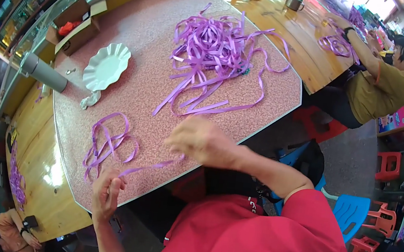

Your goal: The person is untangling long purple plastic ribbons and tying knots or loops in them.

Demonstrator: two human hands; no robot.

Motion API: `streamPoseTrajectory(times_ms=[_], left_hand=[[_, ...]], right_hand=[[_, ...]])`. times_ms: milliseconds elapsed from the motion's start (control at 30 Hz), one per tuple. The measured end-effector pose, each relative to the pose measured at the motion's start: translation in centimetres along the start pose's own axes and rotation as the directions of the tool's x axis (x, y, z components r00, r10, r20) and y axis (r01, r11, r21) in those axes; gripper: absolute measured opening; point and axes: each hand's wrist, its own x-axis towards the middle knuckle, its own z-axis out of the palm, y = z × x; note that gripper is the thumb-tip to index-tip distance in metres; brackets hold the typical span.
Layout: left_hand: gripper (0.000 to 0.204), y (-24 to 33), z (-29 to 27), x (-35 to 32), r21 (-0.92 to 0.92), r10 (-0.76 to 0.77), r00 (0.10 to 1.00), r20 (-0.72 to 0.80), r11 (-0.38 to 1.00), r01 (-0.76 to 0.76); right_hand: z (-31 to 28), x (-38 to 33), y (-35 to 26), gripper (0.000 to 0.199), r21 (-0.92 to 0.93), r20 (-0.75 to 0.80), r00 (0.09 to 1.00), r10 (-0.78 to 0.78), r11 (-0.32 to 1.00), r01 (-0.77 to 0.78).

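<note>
My left hand (107,194) is closed at the near edge of the pink speckled table, thumb and fingers pinched on a purple ribbon (152,166). From that grip the ribbon runs right, its visible end lying just below my right hand (204,142). Motion blurs the right hand, which hovers over the table with curled fingers; whether it holds anything does not show. Looser loops of purple ribbon (119,138) lie beyond my left hand. Farther back sits a big tangled heap of purple ribbons (211,45), with long strands trailing toward me and to the right.
A scalloped pale dish (106,67), a crumpled tissue (90,100), a grey tumbler (44,72) and an open cardboard box (78,28) stand at left. A metal mug (294,2) is on the wooden table (317,64). Co-workers sit at right and lower left; blue chair (350,214) behind right.
</note>
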Motion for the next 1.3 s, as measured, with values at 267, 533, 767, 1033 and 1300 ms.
streamPoseTrajectory(times_ms=[267, 533, 767, 1033, 1300], left_hand=[[0.032, 0.0, 0.9, 1.2, 0.636, -0.025, 0.929, -0.369, 0.723, 0.272], [0.039, 3.9, 7.9, 5.3, 0.582, 0.346, 0.937, -0.042, 0.771, -0.259], [0.032, 3.0, 8.5, 5.6, 0.447, 0.371, 0.923, 0.105, 0.811, -0.377], [0.011, 0.8, 1.1, 3.6, -0.244, 0.169, 0.972, 0.165, 0.962, -0.126], [0.029, -3.5, -6.2, -0.5, -0.47, -0.063, 0.982, -0.178, 0.882, -0.028]], right_hand=[[-1.9, -1.8, 3.1, 0.021, -0.327, 0.219, 0.974, 0.056, 0.945, 0.02], [-0.7, -1.5, 1.1, 0.017, -0.069, 0.225, 0.967, 0.122, 0.992, -0.109], [-1.6, -0.7, -2.1, 0.024, 0.207, 0.23, 0.949, 0.214, 0.942, -0.263], [-3.2, -0.9, -1.6, 0.012, 0.211, 0.277, 0.958, 0.078, 0.967, -0.14], [-5.2, -1.3, 1.0, 0.011, -0.017, 0.319, 0.94, 0.123, 0.992, -0.124]])
